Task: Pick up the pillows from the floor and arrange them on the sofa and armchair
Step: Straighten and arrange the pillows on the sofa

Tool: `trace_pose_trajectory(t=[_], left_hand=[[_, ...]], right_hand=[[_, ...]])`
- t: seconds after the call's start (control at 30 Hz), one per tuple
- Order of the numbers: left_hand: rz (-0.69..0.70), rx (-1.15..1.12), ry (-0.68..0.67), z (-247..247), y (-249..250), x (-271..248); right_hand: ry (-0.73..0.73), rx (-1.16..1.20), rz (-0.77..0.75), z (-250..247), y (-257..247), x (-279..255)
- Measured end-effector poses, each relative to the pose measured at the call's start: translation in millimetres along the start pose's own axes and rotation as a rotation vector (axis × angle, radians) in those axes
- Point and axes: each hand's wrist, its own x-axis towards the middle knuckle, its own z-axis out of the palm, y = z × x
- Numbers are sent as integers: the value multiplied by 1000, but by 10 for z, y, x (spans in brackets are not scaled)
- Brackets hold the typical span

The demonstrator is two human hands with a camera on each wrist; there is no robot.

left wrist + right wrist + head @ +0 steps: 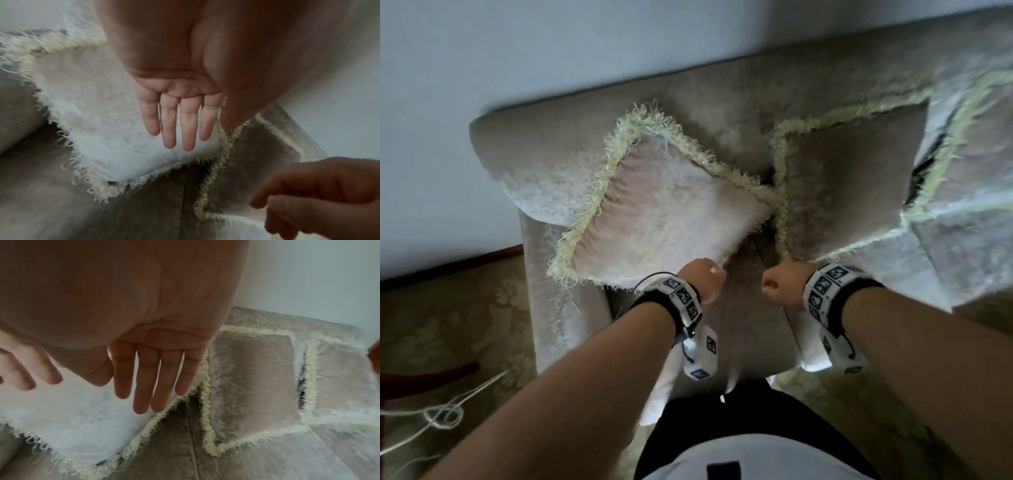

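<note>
1. Plush grey-beige upholstery: the sofa (739, 89), set against a pale wall (482, 51), its rounded arm (530, 164) at the left end.
2. Pale pillow (664, 209), cream fringe all round, lying tilted at the left end of the seat, one side propped against the arm, one corner meeting the next pillow.
3. Grey-brown pillow (849, 185), same fringe, leaning on the backrest just right of the pale one.
4. Third pillow (969, 164), fringed, at the right edge of the head view, partly cut off, close beside the grey-brown one.
5. Left hand (703, 282): over the lower corner of the pale pillow; in the left wrist view the fingers (174, 123) are straight and side by side, holding nothing. Whether they touch the fabric cannot be told.
6. Right hand (784, 284): near the lower corner of the grey-brown pillow; in the right wrist view its fingers are extended and close together, empty.
7. Patterned carpet (448, 325) below, with a loose light cord (441, 414) lying on it; no pillow shows on the visible floor.
8. Step in hand, as judged: placing and straightening on the sofa; three pillows are already up, the pale one sitting crooked.
9. Next move, as judged: square the pale pillow upright against the backrest, then look beyond this view for remaining pillows and the armchair, which is not seen here.
</note>
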Motion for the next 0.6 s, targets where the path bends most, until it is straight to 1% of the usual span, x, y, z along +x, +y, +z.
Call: trace_pose_trajectory(t=[0.1,0.2,0.33,0.47,0.6], left_hand=[[66,40,-7,207,362,-73],[93,119,-25,399,681,-137],[109,159,5,763,1233,-191],[98,100,79,1339,1879,-236],[99,203,42,2064,2434,-312]], right_hand=[[26,46,62,165,358,-267],[68,111,111,305,724,-564],[82,142,124,533,1355,-922],[149,174,83,745,2076,-1250],[121,201,56,1043,2768,-1460]])
